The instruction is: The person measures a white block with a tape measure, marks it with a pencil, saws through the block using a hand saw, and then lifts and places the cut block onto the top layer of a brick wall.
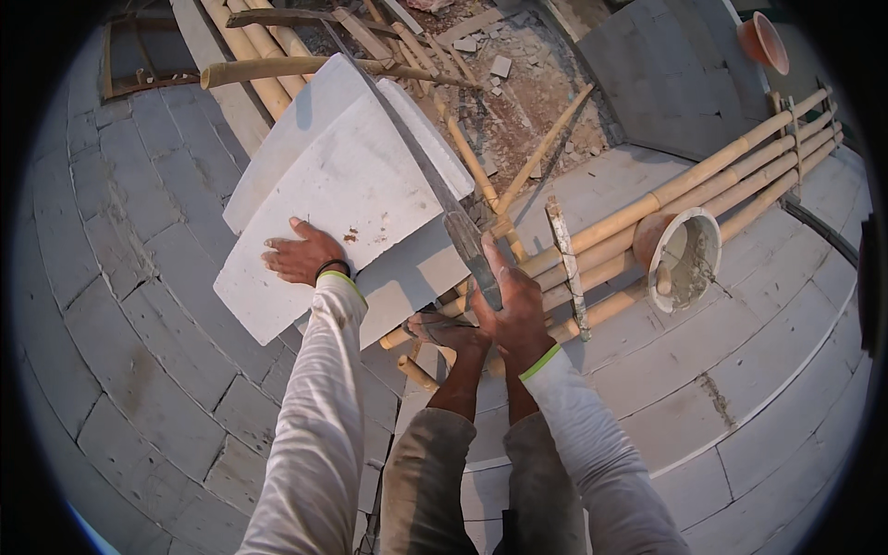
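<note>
My left hand (pixel 303 253) lies flat with fingers spread on a pale white lightweight concrete block (pixel 342 190). In my right hand (pixel 516 314) is the handle of a hand saw (pixel 412 143). Its long, worn blade points up and away to the left, along the block's right side; whether its teeth are in the block I cannot tell. Another pale slab (pixel 268 171) sits under the block on the far left, and a further pale piece (pixel 430 139) shows beyond the blade. My bare foot (pixel 444 328) is just below the saw handle.
Bamboo poles (pixel 647 208), lashed side by side, run to the right. A mortar-crusted bucket (pixel 710 248) tilts against them. An orange bucket (pixel 760 44) is at the far right. Rubble (pixel 527 92) and loose poles lie beyond the block. Grey block walls (pixel 139 333) surround me.
</note>
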Action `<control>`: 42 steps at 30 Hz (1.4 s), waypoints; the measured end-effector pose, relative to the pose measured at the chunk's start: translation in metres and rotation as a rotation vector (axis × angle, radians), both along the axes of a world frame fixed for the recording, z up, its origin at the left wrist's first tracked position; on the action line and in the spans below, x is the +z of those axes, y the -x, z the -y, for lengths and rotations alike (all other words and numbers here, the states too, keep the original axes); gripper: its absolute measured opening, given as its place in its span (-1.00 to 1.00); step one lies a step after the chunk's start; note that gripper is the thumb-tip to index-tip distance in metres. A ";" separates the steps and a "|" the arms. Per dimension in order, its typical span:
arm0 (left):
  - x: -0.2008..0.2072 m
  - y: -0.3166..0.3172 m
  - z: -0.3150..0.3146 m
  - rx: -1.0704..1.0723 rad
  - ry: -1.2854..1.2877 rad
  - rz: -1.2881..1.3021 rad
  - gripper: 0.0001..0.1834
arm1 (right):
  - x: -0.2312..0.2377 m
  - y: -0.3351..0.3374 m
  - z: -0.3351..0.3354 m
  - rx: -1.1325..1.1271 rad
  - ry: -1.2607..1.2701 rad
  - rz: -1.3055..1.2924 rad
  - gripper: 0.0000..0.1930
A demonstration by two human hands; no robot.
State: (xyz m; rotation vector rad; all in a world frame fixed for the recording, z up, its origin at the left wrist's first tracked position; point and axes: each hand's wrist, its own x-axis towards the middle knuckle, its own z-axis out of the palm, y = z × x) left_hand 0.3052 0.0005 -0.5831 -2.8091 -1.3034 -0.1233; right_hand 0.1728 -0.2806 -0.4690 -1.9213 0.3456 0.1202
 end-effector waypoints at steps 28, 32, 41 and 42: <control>0.008 -0.001 0.009 0.017 0.035 -0.019 -0.09 | -0.014 0.010 0.008 0.038 0.064 0.162 -0.31; 0.017 -0.005 0.007 0.057 0.037 -0.054 -0.09 | 0.008 0.066 0.022 0.089 0.137 0.115 -0.39; 0.009 -0.004 0.011 0.047 0.050 -0.047 -0.09 | -0.019 0.011 0.009 0.054 0.124 0.208 -0.29; 0.008 -0.003 0.007 0.041 0.044 -0.050 -0.09 | -0.019 0.019 0.009 0.047 0.118 0.205 -0.29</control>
